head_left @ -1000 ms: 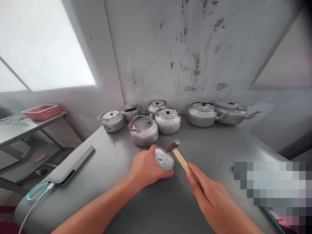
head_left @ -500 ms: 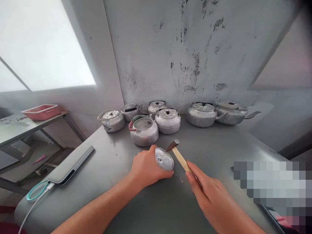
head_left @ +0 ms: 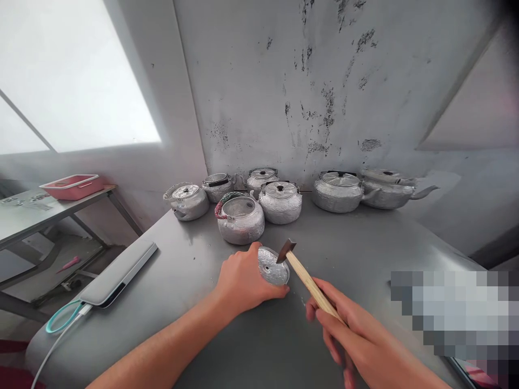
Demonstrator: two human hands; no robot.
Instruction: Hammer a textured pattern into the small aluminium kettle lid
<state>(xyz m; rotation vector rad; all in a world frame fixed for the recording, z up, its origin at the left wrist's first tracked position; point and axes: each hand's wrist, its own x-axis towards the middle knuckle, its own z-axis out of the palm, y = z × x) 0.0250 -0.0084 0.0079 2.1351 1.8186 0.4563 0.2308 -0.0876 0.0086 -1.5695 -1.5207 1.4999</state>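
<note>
A round, dented metal lid (head_left: 272, 273) with a small hole at its centre is gripped by my left hand (head_left: 245, 281), thumb and fingers at its rim, over the grey table (head_left: 259, 346). My right hand (head_left: 344, 324) holds a hammer (head_left: 310, 283) by its pale wooden handle, some fingers loosened from it. The dark hammer head lies over the lid's right edge; whether it touches I cannot tell. Just behind the lid stands a lidless kettle (head_left: 242, 224) with a red and green wrapped handle.
Several hammered metal kettles line the back, among them a lidded kettle (head_left: 280, 202), a wide kettle (head_left: 337, 193) and a long-spouted kettle (head_left: 389, 192). A power bank (head_left: 117, 273) with a cable lies left. A pink basket (head_left: 73, 188) sits on a side table.
The hammer head has shifted slightly left and down onto the lid's edge. My right hand has moved lower and its fingers have loosened. My left hand keeps its hold on the lid.
</note>
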